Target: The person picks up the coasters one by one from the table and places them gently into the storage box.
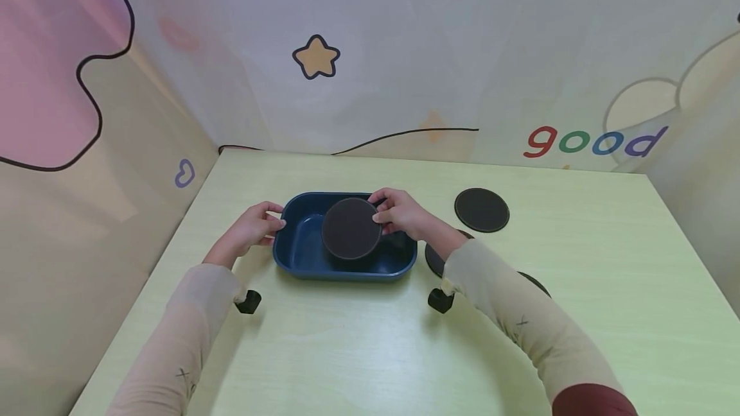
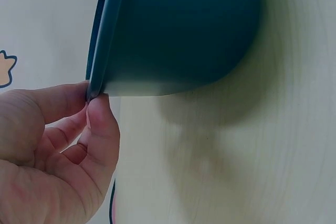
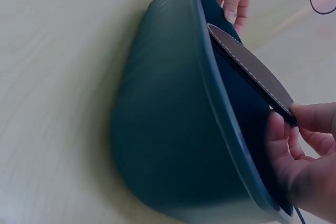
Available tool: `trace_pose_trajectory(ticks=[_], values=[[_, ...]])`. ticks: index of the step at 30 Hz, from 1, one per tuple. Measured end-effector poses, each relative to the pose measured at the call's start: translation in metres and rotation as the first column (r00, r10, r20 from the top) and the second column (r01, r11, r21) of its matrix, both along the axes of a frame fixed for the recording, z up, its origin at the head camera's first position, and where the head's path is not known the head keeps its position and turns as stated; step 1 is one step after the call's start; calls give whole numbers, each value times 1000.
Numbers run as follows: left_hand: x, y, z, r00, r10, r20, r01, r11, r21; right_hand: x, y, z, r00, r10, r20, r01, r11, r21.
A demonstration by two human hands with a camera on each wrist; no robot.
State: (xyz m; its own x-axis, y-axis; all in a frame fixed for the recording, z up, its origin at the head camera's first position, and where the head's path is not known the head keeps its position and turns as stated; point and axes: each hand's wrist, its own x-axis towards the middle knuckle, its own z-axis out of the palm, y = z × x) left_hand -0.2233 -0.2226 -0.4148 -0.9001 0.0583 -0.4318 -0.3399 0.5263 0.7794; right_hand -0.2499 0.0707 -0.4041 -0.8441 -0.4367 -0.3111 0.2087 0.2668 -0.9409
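Note:
A dark blue rectangular basin (image 1: 306, 262) with rounded corners stands on the table. My left hand (image 1: 254, 225) pinches its left rim; the left wrist view shows thumb and finger meeting at the rim (image 2: 107, 40). Over the basin's opening, my right hand (image 1: 401, 214) holds a round dark brown coaster (image 1: 350, 230) by its right edge. Pale stitching runs round the coaster's border (image 3: 252, 66) in the right wrist view, where it leans tilted across the basin's mouth. Whether the coaster touches the basin cannot be told.
To the right of the basin lie more round dark coasters: one at the back (image 1: 482, 210), one beside the basin (image 1: 435, 260) partly under the right arm, and one mostly hidden by the sleeve (image 1: 534, 282). Printed cloth (image 1: 405, 50) stands behind the table (image 1: 347, 352).

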Motion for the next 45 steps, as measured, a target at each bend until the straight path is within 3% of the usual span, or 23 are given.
trace_pose_trajectory(ticks=[21,36,45], values=[[-2,-1,0,1000,5,6,-5,1000,6,1,-26,-20,998,-34,60,33,999,15],[-1,-2,0,1000,2,0,-2,1000,9,1,-35,-31,992,-94,79,75,974,213],[2,0,2,1000,5,5,-5,1000,10,2,-33,-36,990,-90,105,63,968,242]])
